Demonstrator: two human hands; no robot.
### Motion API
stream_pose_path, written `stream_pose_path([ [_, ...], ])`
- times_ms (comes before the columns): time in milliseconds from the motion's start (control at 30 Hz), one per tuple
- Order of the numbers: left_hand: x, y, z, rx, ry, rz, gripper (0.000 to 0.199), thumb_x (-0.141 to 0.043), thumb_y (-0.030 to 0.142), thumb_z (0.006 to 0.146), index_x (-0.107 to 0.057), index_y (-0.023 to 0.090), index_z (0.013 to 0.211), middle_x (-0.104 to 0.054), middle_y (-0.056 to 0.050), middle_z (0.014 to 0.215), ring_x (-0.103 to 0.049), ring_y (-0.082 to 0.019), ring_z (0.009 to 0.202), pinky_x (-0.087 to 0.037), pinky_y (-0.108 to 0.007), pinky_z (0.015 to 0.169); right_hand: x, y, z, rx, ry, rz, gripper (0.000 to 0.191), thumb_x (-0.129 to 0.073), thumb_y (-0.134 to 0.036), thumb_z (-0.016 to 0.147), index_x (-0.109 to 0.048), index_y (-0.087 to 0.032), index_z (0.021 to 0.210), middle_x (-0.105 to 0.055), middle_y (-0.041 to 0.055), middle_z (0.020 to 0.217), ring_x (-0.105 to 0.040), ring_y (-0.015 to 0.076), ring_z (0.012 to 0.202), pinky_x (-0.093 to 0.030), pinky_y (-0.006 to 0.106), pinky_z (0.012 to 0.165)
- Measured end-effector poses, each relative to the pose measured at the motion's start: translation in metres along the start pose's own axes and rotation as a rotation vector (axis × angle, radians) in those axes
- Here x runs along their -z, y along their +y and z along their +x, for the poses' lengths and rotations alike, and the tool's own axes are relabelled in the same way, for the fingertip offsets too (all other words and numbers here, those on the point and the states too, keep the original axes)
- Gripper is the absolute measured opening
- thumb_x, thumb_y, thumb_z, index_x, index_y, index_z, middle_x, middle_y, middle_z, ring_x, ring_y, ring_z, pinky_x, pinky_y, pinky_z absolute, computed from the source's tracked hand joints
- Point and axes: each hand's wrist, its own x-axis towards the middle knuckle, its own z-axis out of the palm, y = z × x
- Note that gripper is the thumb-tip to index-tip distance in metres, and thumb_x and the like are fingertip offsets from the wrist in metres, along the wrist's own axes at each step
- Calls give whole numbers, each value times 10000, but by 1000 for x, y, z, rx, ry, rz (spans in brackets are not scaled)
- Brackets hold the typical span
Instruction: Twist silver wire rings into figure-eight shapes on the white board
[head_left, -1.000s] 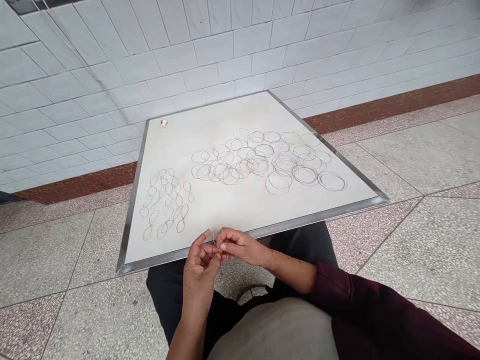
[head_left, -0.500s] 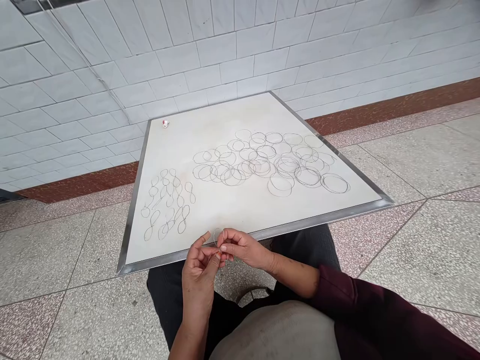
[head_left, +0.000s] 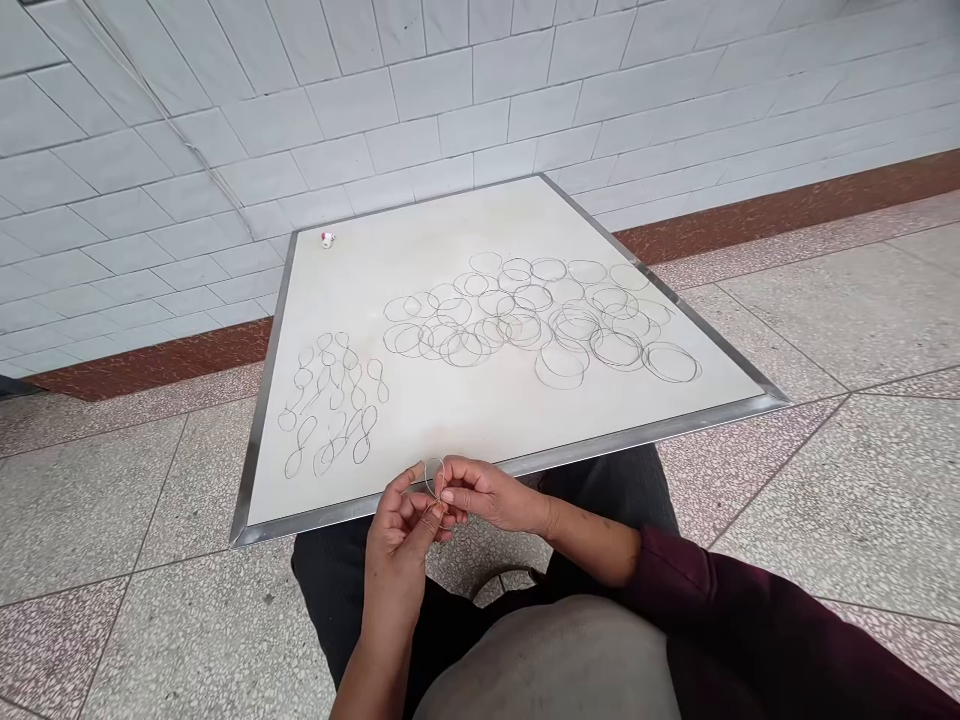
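Left hand (head_left: 397,560) has brought its forefinger (head_left: 406,480) nearer the wire loop (head_left: 426,477).
It and the right hand (head_left: 491,498), both pinched closed, grip the loop's base; the loop rises between them.

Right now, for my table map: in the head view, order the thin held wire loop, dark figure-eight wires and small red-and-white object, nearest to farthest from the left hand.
1. Thin held wire loop: touching the left hand.
2. Dark figure-eight wires: ahead, leftward.
3. Small red-and-white object: farthest back, left.
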Motion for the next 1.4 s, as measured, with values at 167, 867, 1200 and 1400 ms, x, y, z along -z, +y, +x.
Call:
stream_pose_path([
  [167,0,1,2,74,4,-38,568,-774,316,732,-556,218,1247,-668,26,711,-668,-168,688,-519,-262,603,3,0,1,-30,-30,-23,319,-598,-476,901,-544,-162,908,-579,-18,730,-531,93,631,-422,232,578],
  [867,-1,0,2,95,30,-32,692,-798,352,706,-511,197,1316,-718,-6,737,-697,-191,720,-551,-302,660,6,-2,1,-180,55,74,356,-716,-469,804,-624,-144,913,-610,-24,686,-481,70,557,-389,217,559],
  [1200,4,-7,8,210,16,-101,762,-858,326,621,-541,168,1296,-703,-7,696,-683,-175,660,-525,-254,585,11,-4,4,-222,15,64,295,-735,-410,781,-647,-135,836,-614,-25,653,-474,70,544,-386,221,556],
  [1400,3,-7,13,264,-44,-141,702,-850,262,633,-545,146,1255,-692,-10,693,-662,-157,610,-521,-252,562,21,-5,6,-244,-66,28,218,-713,-337,804,-655,-134,858,-624,-15,703,-512,78,593,-400,225,590],
])
